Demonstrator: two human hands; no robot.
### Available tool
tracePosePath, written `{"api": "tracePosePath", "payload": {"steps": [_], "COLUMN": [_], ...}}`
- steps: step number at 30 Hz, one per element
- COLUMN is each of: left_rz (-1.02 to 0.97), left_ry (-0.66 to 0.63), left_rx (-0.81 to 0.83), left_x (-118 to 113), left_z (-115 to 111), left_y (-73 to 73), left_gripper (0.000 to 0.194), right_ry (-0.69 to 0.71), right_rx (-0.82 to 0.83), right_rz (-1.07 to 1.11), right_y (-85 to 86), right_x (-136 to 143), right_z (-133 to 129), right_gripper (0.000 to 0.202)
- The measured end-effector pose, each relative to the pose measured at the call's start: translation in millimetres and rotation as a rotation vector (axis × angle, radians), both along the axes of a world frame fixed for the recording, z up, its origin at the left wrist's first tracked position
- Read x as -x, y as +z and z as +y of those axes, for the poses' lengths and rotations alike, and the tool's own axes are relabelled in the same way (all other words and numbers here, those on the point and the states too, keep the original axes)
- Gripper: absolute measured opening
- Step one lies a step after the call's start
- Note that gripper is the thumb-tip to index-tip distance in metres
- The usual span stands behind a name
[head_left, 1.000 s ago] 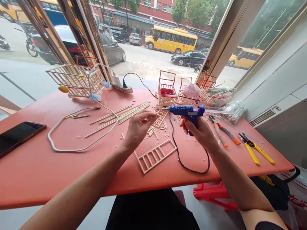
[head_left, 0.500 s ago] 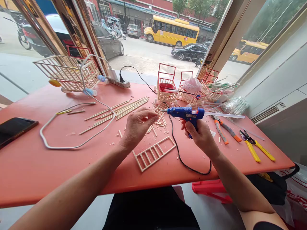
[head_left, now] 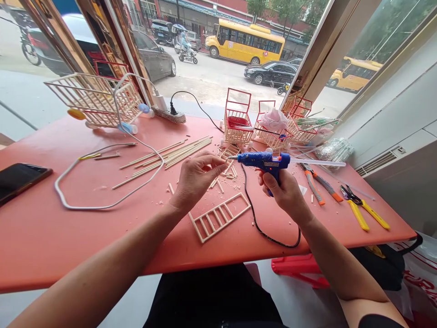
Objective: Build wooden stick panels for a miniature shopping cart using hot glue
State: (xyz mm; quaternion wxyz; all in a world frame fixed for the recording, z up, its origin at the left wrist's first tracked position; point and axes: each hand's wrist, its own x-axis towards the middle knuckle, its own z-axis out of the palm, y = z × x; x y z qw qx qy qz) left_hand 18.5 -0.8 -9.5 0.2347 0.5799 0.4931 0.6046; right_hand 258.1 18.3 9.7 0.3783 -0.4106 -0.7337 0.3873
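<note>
My right hand (head_left: 278, 184) is wrapped round the handle of a blue glue gun (head_left: 262, 160), with a clear glue stick (head_left: 317, 161) out of its back end. The gun's nozzle points left, right at the fingertips of my left hand (head_left: 198, 175). That hand is closed in a pinch on something too small to make out. Below the hands a wooden ladder-like frame (head_left: 218, 217) lies flat on the pink table (head_left: 136, 241). Short stick pieces and crumbs are scattered behind it, and long thin sticks (head_left: 184, 152) lie to the left.
Small stick carts (head_left: 238, 125) stand at the back; a larger one (head_left: 99, 102) is at back left. A wire loop (head_left: 85, 207) and a phone (head_left: 22, 180) lie left. Orange-grey pliers (head_left: 314, 184) and yellow-handled pliers (head_left: 363, 207) lie right. The black cord (head_left: 261, 228) curls near the front edge.
Both hands and the glue gun hold nearly the same position. The view has shifted slightly. Outside the window, a scooter rider has come into a different spot.
</note>
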Motion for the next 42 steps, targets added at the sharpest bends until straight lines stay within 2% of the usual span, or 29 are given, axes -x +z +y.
{"api": "tracePosePath", "payload": {"steps": [13,30,37,42], "left_rz": [-0.036,-0.045,-0.023,-0.025], "left_ry": [-0.018,-0.016,-0.029,-0.033], "left_rx": [-0.048,-0.039,0.055,0.059], "left_x": [2.3,0.7,1.3,1.3], "left_z": [5.1,2.5,2.0,3.1], "left_y": [-9.1,-5.2,-6.5,-7.9], "left_gripper": [0.009,0.009,0.016,0.021], "right_ry": [0.002,-0.044,-0.031,-0.022], "right_rx": [-0.033,-0.096,-0.068,-0.06], "right_rz": [-0.048,-0.082,-0.007,-0.017], "right_y": [-3.9,-8.1,-5.2,-5.2], "right_x": [-3.3,-4.6,-4.4,-3.9], "right_z": [1.8,6.7,4.5,3.2], "right_gripper": [0.057,0.062,0.06,0.062]}}
